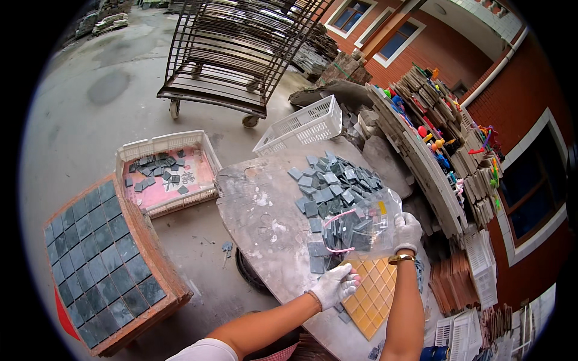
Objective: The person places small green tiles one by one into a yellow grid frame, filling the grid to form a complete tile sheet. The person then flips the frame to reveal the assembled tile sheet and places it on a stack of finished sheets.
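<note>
My right hand, in a white glove, grips the edge of a clear plastic bag with a pink strip along one side. Dark grey tile pieces show through or beneath the bag; I cannot tell whether any are inside. My left hand, also gloved, has its fingers curled at the upper left corner of a yellow gridded tray. Whatever those fingers hold, if anything, is hidden. Beyond the bag, a heap of small grey stone tiles covers part of the stained round table.
At the left, a reddish block stack bears rows of square dark tiles. A white crate holds loose tiles; another white crate leans past the table. Further off stands a wheeled metal rack. Stacked slabs line the right.
</note>
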{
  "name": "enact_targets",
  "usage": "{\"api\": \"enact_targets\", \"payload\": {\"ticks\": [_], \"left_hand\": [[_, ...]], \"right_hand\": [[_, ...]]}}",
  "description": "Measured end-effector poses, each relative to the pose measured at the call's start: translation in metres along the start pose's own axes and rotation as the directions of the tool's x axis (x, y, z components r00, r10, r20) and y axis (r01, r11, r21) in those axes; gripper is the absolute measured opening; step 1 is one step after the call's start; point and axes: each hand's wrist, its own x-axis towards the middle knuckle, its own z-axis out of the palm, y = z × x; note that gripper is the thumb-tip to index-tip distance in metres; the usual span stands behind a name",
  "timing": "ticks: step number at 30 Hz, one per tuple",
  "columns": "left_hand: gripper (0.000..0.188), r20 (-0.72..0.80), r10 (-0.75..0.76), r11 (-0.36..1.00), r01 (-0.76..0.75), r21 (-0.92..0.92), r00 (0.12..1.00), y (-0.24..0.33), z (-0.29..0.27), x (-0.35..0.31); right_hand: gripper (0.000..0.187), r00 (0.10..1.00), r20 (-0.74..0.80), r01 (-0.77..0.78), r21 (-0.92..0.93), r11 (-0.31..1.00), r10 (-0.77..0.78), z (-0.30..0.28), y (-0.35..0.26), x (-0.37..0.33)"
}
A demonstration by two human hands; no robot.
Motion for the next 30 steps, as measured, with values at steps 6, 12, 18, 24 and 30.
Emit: {"api": "enact_targets", "payload": {"ticks": [6, 12, 18, 24, 30], "left_hand": [[0.018, -0.411, 0.03, 1.0, -0.029, 0.007, 0.911, 0.0, -0.069, -0.019], [0.018, -0.477, 0.071, 0.997, -0.045, 0.066, 0.876, 0.006, -0.078, -0.016], [0.018, -0.418, 0.014, 0.999, 0.002, 0.038, 0.908, -0.006, -0.094, -0.015], [0.023, -0.366, -0.006, 0.984, 0.071, 0.163, 0.93, -0.005, -0.08, -0.034], [0.057, 0.023, -0.007, 0.98, 0.002, 0.197, 1.0, -0.027, -0.026, -0.066]], "right_hand": [[0.019, 0.992, -0.123, 0.044, 0.044, 0.998, -0.039, -0.017, 0.014, -0.002], [0.021, 1.0, -0.028, -0.02, -0.208, 0.978, 0.014, -0.043, 0.031, 0.012], [0.022, 0.958, -0.268, -0.056, 0.163, 0.985, 0.099, -0.091, 0.03, 0.016], [0.019, 0.906, -0.352, -0.041, 0.48, 0.877, 0.235, -0.093, 0.061, -0.013], [0.02, 0.851, -0.105, -0.151, 0.89, 0.431, 0.514, -0.018, 0.033, -0.145]]}}
